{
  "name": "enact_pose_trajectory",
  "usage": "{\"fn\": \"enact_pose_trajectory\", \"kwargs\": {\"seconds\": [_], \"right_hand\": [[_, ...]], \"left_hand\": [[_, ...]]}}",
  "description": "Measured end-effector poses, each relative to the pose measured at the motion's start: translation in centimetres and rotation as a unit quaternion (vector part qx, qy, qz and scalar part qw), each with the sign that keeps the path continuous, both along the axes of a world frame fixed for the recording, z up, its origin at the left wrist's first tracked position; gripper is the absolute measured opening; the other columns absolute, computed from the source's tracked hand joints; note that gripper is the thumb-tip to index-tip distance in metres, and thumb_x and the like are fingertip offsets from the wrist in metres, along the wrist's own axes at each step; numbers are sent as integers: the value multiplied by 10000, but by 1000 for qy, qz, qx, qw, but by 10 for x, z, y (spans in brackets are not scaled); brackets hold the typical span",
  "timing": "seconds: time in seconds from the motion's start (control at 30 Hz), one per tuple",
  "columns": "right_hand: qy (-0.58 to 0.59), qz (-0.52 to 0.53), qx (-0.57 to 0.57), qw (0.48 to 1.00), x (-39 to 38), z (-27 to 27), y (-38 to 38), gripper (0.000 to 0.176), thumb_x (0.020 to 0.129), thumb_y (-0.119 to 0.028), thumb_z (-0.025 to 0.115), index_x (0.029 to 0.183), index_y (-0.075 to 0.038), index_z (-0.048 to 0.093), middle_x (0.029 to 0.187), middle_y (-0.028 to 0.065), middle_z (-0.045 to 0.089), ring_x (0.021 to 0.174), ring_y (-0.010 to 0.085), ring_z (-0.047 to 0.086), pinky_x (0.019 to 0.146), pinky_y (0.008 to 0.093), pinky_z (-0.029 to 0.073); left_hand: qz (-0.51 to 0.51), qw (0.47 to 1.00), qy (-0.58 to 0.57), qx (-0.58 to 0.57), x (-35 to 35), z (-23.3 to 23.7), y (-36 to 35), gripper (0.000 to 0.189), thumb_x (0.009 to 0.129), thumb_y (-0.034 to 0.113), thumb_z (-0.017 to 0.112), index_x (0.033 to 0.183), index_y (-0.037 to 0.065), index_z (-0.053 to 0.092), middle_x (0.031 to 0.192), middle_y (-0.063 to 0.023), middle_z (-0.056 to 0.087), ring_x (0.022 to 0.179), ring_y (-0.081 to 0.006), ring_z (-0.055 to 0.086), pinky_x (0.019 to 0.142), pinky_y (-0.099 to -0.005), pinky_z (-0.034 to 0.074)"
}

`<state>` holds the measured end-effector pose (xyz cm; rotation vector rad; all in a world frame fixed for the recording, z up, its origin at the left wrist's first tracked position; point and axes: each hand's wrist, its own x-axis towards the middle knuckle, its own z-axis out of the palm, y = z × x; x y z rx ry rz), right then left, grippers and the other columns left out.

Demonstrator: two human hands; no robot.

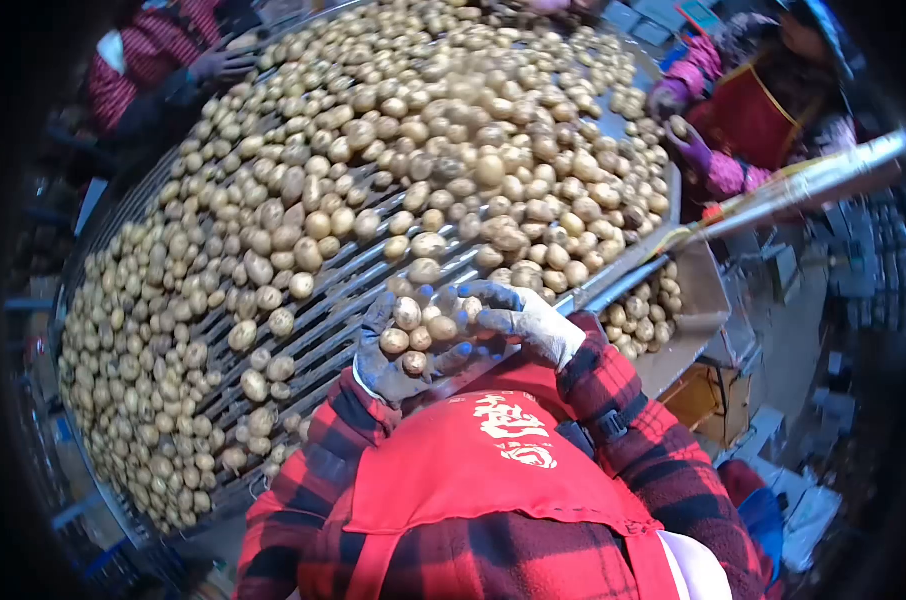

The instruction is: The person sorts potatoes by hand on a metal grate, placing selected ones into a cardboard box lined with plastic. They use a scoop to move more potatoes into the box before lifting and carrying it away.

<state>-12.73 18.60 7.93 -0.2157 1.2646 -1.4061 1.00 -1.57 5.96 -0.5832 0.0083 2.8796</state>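
Observation:
Both my hands wear blue-and-white work gloves and meet at the near edge of a slatted metal sorting table [338, 310]. Several small potatoes [441, 328] rest between them. My left hand [381, 350] is curled in a cup around the potatoes from the left and below. From the right, the bent fingers of my right hand [518, 315] close over a potato [470, 310] at the edge of the group. Loose potatoes [425, 271] lie on the slats just beyond my fingers.
A large spread of potatoes [393, 130] covers much of the table. To my right, a long metal bar [773, 195] slants above a bin of potatoes [645, 315]. One co-worker's gloved hand [223, 65] is at upper left; another's purple-gloved hand [695, 150] holds a potato at upper right.

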Motion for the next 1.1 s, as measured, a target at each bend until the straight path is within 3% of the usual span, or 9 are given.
{"fn": "enact_pose_trajectory", "kwargs": {"seconds": [0.37,0.53,0.63,0.67,0.83,0.87,0.9,0.97,1.1], "right_hand": [[-190,-288,-250,905,0,-39,114,383,981,-132,700,1333,-87,554,1120,84,670,880,165,656,662,279,533],[-119,-466,-234,845,-33,-27,234,275,986,-145,695,1237,-92,598,1093,96,673,900,184,672,745,357,578],[-23,-584,-178,792,-62,-27,330,165,978,-171,718,1104,-84,656,1019,66,698,855,162,684,713,247,576],[-190,-566,-310,740,-76,-50,382,262,985,-234,703,1151,-44,632,1055,98,686,913,220,699,720,332,626],[-85,-750,-196,625,-133,-84,519,254,1044,-293,609,1167,-72,641,1062,102,690,918,252,674,768,428,596],[17,-835,78,544,-125,-67,494,300,1046,-322,583,1197,-66,622,1100,145,680,943,293,665,821,466,565],[195,-769,210,571,-112,-110,502,422,1009,-305,641,1323,-34,560,1158,175,667,1005,337,657,895,446,556],[331,-638,264,644,-75,-133,457,659,957,-341,711,1476,-31,450,1262,242,639,1122,375,643,979,450,524],[347,-420,584,601,7,-130,336,821,881,-338,746,1564,-63,381,1532,355,375,1247,478,569,1034,516,496]], "left_hand": [[-110,958,240,112,-7,-57,41,432,1083,422,472,1374,110,532,1279,-49,568,1217,-206,516,1156,-540,401],[-108,977,181,34,-27,-25,68,459,1110,417,397,1407,89,523,1360,-91,574,1308,-252,496,1195,-587,339],[-121,988,95,30,-43,-13,88,466,1104,428,406,1384,82,545,1382,-118,573,1325,-280,495,1188,-604,344],[-127,989,74,29,-50,-8,95,469,1102,431,408,1377,80,552,1390,-127,573,1331,-289,495,1186,-610,346],[-195,980,-7,39,-96,10,142,484,1091,450,422,1340,69,588,1428,-172,573,1359,-335,494,1175,-638,353],[-228,970,48,64,-108,-7,149,499,1081,472,434,1358,95,607,1468,-172,558,1383,-360,477,1154,-658,366],[-238,971,4,-27,-118,3,165,506,1068,498,474,1358,116,636,1214,-153,650,1103,-317,627,1044,-623,483],[-292,951,-59,-77,-148,16,197,512,1050,524,502,1325,115,644,1249,-159,655,1131,-317,621,1016,-628,501],[-388,917,-43,-88,-205,3,275,480,1031,518,551,1314,142,645,1465,-142,573,1351,-337,545,1051,-620,492]]}}
